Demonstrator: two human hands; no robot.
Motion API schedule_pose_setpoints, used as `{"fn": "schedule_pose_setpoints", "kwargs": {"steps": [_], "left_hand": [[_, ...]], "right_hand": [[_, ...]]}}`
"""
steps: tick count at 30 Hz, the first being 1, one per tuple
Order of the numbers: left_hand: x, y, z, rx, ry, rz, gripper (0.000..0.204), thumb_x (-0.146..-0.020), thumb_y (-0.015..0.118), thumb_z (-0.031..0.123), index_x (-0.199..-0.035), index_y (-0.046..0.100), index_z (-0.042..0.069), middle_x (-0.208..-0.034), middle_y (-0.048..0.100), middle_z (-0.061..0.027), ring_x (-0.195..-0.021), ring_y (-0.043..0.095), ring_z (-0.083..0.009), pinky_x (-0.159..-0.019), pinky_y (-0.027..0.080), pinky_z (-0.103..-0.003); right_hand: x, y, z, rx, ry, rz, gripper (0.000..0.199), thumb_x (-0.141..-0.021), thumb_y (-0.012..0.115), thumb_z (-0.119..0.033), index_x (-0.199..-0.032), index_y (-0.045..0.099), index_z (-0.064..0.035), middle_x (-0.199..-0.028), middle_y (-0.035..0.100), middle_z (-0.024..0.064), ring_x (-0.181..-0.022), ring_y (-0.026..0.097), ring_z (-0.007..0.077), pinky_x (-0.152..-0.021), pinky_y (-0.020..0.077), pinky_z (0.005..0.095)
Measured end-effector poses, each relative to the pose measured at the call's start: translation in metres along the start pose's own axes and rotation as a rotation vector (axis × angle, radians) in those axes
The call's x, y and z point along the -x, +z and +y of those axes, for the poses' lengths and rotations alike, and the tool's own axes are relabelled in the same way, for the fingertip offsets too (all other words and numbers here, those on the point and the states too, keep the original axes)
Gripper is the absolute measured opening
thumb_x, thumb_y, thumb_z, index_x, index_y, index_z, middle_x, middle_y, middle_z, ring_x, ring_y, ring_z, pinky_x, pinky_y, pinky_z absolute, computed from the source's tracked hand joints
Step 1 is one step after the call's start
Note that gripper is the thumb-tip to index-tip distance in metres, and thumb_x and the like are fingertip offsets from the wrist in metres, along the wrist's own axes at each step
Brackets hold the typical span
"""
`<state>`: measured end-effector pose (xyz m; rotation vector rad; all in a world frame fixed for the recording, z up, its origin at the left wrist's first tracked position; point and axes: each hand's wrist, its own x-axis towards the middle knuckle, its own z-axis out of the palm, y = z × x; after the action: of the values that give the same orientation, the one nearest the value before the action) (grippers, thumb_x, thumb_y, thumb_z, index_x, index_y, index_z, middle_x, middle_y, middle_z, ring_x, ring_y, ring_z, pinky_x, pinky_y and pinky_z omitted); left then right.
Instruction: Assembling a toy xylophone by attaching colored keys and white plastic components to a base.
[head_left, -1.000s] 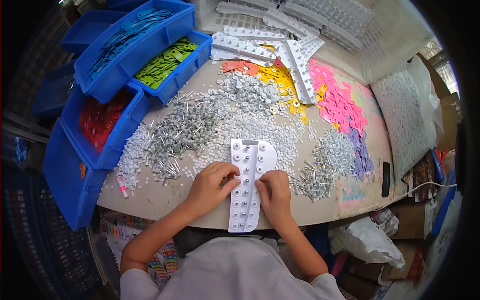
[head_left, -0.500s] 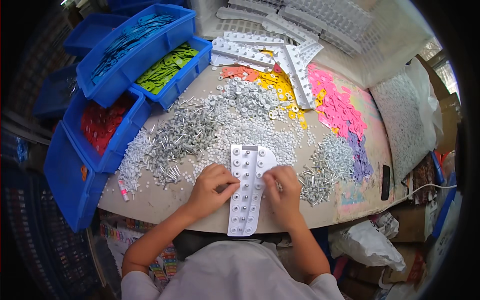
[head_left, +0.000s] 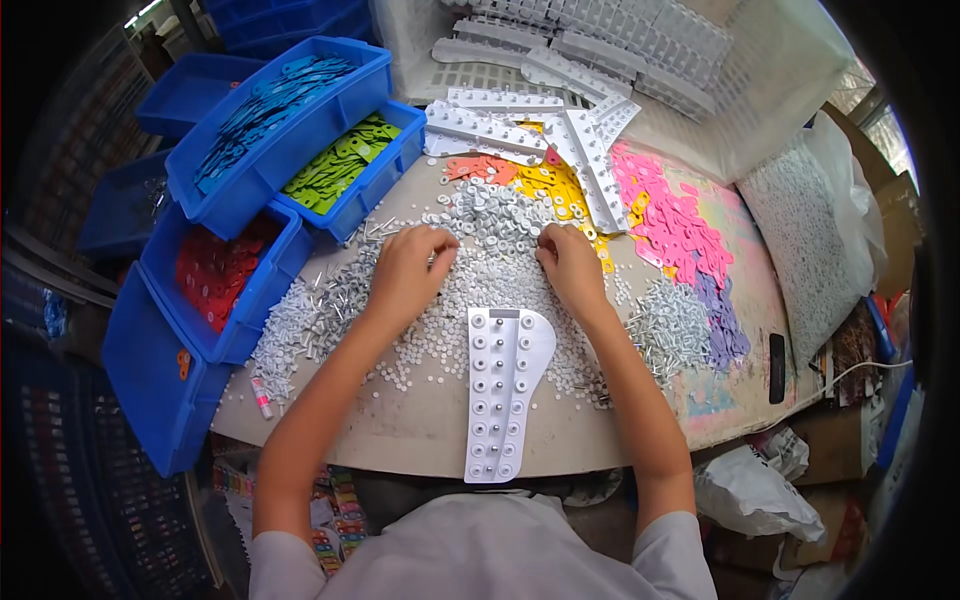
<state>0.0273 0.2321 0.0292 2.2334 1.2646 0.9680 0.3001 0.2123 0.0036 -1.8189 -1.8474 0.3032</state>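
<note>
Both my hands are over the heap of small white ring-shaped pieces (head_left: 497,212) in the middle of the table. At its left side, my left hand (head_left: 412,265) has bent fingers, with a gap between them and the thumb; I see nothing in it. My right hand (head_left: 573,262) is at the heap's right side, its fingers curled and pressed together. Whatever its fingertips hold is hidden. Between my forearms, nearer to me, lies a white plastic strip (head_left: 502,400) with one rounded side. A row of metal pins runs down its middle, with round white rings along both sides.
Metal pins (head_left: 335,290) lie heaped at left, more pins and screws (head_left: 668,325) at right. Blue bins (head_left: 300,235) with coloured tabs stand at far left. Further white strips (head_left: 590,165) lie behind pink tabs (head_left: 680,225). A filled clear bag (head_left: 815,220) leans at right.
Both hands have left the white strip and reached forward to the heap of white rings. The strip stays lying near the table's front edge. The view has shifted slightly.
</note>
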Motion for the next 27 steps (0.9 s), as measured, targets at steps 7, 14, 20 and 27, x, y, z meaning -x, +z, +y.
{"fn": "schedule_pose_setpoints", "kwargs": {"steps": [7, 14, 20, 27], "left_hand": [[-0.041, 0.034, -0.041, -0.272, 0.048, 0.059, 0.007, -0.087, 0.075, 0.012, -0.092, 0.075, 0.007, -0.092, 0.071, -0.009, -0.094, 0.067, -0.0315, -0.085, 0.05, -0.046], [-0.037, 0.032, -0.041, -0.309, 0.118, 0.095, 0.006, -0.086, 0.077, 0.013, -0.087, 0.072, 0.008, -0.089, 0.067, -0.0071, -0.095, 0.065, -0.0302, -0.088, 0.047, -0.045], [0.003, 0.0, -0.001, -0.249, 0.081, 0.132, 0.006, -0.089, 0.076, 0.011, -0.093, 0.073, 0.007, -0.096, 0.071, -0.008, -0.098, 0.065, -0.0299, -0.087, 0.048, -0.042], [0.07, -0.032, 0.015, -0.103, 0.021, 0.078, 0.014, -0.089, 0.075, 0.004, -0.103, 0.078, 0.004, -0.095, 0.07, -0.0095, -0.094, 0.064, -0.029, -0.085, 0.05, -0.039]], "right_hand": [[0.014, -0.012, -0.002, 0.014, -0.036, 0.15, 0.009, -0.094, 0.07, -0.008, -0.101, 0.067, -0.0027, -0.096, 0.069, 0.0162, -0.094, 0.067, 0.0341, -0.082, 0.0532, 0.0453], [0.096, -0.071, -0.053, -0.271, -0.033, 0.072, 0.007, -0.099, 0.066, -0.003, -0.105, 0.068, 0.0007, -0.102, 0.072, 0.0152, -0.097, 0.068, 0.0283, -0.086, 0.052, 0.0388], [0.164, -0.065, -0.071, -0.338, -0.08, -0.174, 0.011, -0.093, 0.069, 0.0, -0.104, 0.07, -0.0001, -0.098, 0.069, 0.0138, -0.096, 0.065, 0.0322, -0.087, 0.0504, 0.0395], [0.186, -0.055, -0.083, -0.34, -0.085, -0.195, 0.009, -0.092, 0.07, -0.002, -0.101, 0.069, 0.0, -0.094, 0.066, 0.0132, -0.095, 0.062, 0.0338, -0.086, 0.0488, 0.0417]]}}
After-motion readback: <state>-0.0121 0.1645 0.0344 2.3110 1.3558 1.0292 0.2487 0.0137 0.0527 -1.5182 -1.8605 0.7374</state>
